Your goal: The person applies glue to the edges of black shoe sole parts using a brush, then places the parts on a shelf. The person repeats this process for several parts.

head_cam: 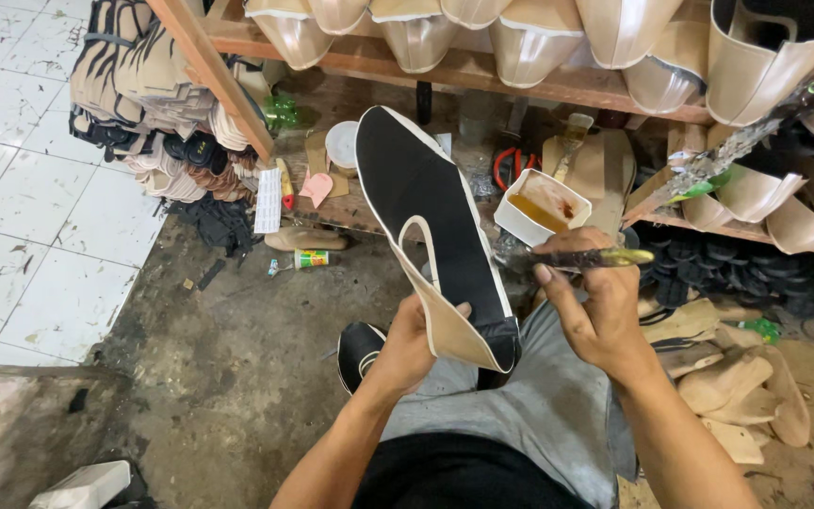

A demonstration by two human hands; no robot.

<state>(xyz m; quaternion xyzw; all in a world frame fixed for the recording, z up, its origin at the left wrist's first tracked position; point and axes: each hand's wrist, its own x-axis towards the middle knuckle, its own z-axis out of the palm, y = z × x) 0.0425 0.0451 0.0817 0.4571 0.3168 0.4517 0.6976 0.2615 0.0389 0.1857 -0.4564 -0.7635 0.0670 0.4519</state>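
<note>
The left hand (pixel 407 344) grips the heel of a black, cream-edged fabric shoe upper (pixel 431 226), whose long axis runs toe-up away from it. The right hand (pixel 595 302), just beside the heel, pinches a glue-caked brush (pixel 581 257) lying sideways, below a white glue tub (pixel 544 207).

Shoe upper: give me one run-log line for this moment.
left hand: holds black shoe upper | right hand: holds brush | glue tub: behind

Grimy dark floor (pixel 237 349) — white tiles (pixel 30 188) left — wooden shelf (pixel 482 71) above
</note>
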